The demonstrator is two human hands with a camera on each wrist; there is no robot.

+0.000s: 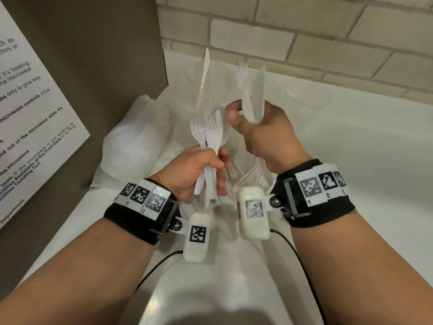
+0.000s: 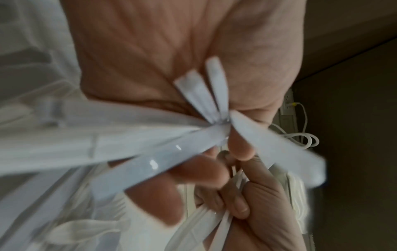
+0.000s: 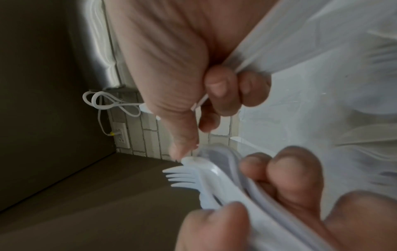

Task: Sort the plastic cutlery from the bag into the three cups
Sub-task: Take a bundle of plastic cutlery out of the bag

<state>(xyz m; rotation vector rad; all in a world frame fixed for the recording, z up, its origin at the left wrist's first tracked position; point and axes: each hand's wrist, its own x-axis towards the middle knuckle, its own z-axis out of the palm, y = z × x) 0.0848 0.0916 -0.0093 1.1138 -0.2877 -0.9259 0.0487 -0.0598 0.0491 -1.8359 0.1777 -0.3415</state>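
Far back on the white counter (image 1: 351, 160) stand clear cups (image 1: 309, 96); one (image 1: 203, 76) holds a knife, one (image 1: 241, 76) a fork. The floppy white bag (image 1: 173, 158) lies under your hands with more cutlery inside. Your left hand (image 1: 194, 170) curls tight around a bunch of forks (image 1: 208, 134). Your right hand (image 1: 264, 132) squeezes some knives (image 1: 254, 99). A brick wall (image 1: 304, 31) is behind.

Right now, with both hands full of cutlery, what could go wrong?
The left hand grips a mixed bundle of forks and a spoon whose handles splay loosely, so pieces may slip. The right hand holds knives; the clear cups are hard to see, so one might get knocked.
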